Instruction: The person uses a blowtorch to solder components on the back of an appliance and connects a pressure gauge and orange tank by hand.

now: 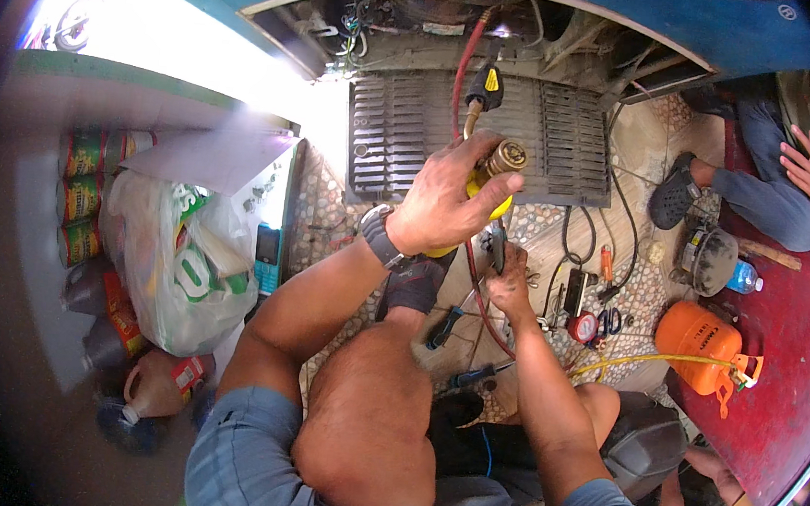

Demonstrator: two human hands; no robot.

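Observation:
My left hand (443, 199) is closed around a yellow canister (489, 198) with a ribbed brass fitting (508, 156) on top, like a hand torch. Just beyond it is a black part with a yellow label (486, 87) on a bent brass tube (471, 122); how it joins the canister is hidden by my hand. Below the canister, my right hand (510, 282) is closed on a dark tool (495, 246) that looks like pliers, its jaws partly hidden. A red hose (466, 61) runs from the machine bay down past both hands.
A dark slotted grille (386, 136) lies before the blue machine's open bay (539, 43). Screwdrivers (444, 329), a red gauge (583, 326) and cables lie on the pebbled floor. An orange gas cylinder (698, 348) stands right, below a seated person (768, 179). Leftward are a plastic bag (163, 261) and cans (83, 194).

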